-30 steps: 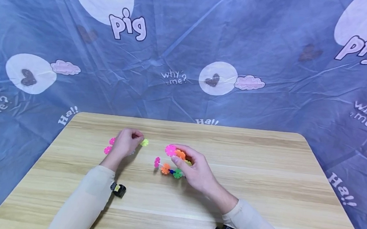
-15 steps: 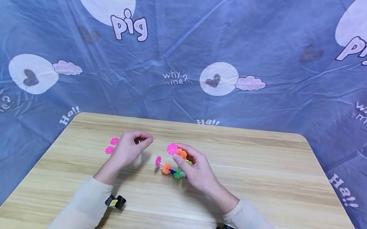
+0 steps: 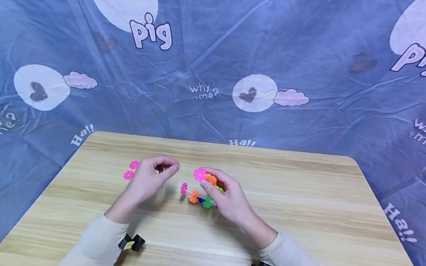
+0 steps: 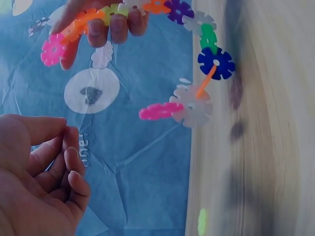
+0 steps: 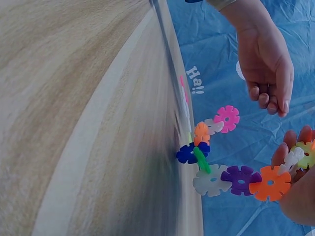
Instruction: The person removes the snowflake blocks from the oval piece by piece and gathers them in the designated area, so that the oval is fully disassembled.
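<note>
A curved chain of joined flower-shaped plastic snap discs (image 3: 193,197) in pink, orange, yellow, clear, purple, green and blue hangs from my right hand (image 3: 231,197). The right fingers and thumb grip it near its upper pink end (image 4: 53,49). Its other pink end (image 5: 228,119) dangles low, over the table. My left hand (image 3: 151,176) hovers to the left of the chain, apart from it. In the left wrist view its fingers are curled, thumb tip against index fingertip, and nothing shows between them. A yellow-green disc (image 4: 202,222) lies on the table near the left hand, hidden in the head view.
Two loose pink discs (image 3: 128,175) lie on the wooden table (image 3: 194,251), left of the left hand. Behind the table hangs a blue printed cloth (image 3: 191,41). Each wrist wears a black camera (image 3: 132,242).
My left hand has moved right and slightly toward the chain, now covering the spot where the yellow-green disc showed. The right hand and chain have stayed almost still.
</note>
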Action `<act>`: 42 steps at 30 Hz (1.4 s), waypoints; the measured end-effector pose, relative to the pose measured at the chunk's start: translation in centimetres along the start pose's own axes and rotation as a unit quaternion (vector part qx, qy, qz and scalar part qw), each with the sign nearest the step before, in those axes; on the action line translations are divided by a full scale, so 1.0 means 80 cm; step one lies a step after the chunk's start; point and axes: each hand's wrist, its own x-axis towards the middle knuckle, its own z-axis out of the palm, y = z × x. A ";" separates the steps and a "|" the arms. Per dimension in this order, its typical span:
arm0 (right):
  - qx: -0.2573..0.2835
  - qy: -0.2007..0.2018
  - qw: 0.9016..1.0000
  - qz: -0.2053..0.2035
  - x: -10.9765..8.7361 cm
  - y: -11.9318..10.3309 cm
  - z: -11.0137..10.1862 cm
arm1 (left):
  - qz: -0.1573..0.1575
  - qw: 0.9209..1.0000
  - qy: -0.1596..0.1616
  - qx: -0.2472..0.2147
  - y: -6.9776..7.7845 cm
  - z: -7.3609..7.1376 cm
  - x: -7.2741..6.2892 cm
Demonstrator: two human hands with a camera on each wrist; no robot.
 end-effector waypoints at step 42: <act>0.002 -0.029 0.999 0.021 -0.005 0.001 -0.009 | -0.041 0.989 -0.072 -0.121 0.037 0.020 -0.016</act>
